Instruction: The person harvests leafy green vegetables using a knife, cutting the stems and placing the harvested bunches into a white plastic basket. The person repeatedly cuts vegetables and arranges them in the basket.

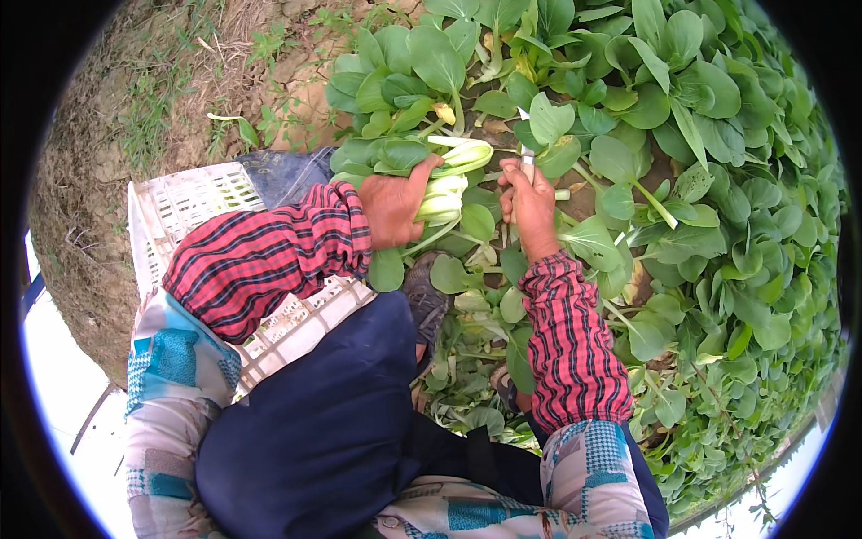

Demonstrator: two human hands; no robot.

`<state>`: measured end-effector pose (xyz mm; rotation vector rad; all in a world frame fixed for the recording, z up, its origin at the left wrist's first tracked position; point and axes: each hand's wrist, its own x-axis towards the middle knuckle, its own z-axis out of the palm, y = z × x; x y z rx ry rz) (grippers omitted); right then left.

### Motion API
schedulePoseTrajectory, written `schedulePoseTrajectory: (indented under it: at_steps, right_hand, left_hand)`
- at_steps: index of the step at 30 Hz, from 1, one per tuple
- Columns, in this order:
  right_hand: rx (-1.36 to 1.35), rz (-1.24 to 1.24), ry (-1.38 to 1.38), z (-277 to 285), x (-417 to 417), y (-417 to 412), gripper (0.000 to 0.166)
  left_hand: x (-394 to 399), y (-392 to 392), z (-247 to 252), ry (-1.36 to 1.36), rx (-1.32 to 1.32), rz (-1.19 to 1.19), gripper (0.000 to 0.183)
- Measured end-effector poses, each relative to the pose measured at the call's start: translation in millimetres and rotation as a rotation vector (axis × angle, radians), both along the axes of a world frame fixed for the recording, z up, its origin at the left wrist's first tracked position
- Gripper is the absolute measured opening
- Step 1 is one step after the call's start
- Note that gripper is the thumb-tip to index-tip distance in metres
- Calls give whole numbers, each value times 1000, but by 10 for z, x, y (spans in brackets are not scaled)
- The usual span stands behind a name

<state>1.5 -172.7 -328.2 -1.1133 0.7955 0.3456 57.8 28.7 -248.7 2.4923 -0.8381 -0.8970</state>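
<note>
Several cut heads of bok choy point(442, 201) are gathered in my left hand point(394, 207), their pale stem ends pointing right and their leaves spreading to the left. My right hand point(532, 205) grips a knife point(527, 158) by its handle. The blade points away from me and is partly covered by a green leaf point(551, 120). Between my two hands lie soil and loose leaves. Bok choy plants point(431, 64) stand just beyond the bunch, with a few yellowed leaves at their bases.
A white plastic crate point(202, 192) sits at my left beneath my forearm, with dark sheeting point(286, 174) at its far end. Dense bok choy point(734, 236) fills the right side. Dry, cracked soil point(296, 87) with weeds lies far left. My shoe point(427, 303) is among fallen leaves.
</note>
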Motion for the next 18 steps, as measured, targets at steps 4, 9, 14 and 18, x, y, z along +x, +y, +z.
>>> schedulePoseTrajectory:
  at_steps: [4, 9, 14, 18]
  right_hand:
    - [289, -18, 22, 112, 135, -45, 29]
    - [371, -75, -50, 186, 182, -117, 30]
    - [367, -159, -61, 297, 221, -141, 30]
    - [205, -194, -184, 654, 192, -452, 26]
  left_hand:
    - [2, -21, 44, -114, -70, -70, 80]
    - [27, -6, 34, -77, -54, -145, 84]
    - [23, -59, 142, -131, -125, -144, 94]
    - [200, -296, 677, 298, 0, 3, 92]
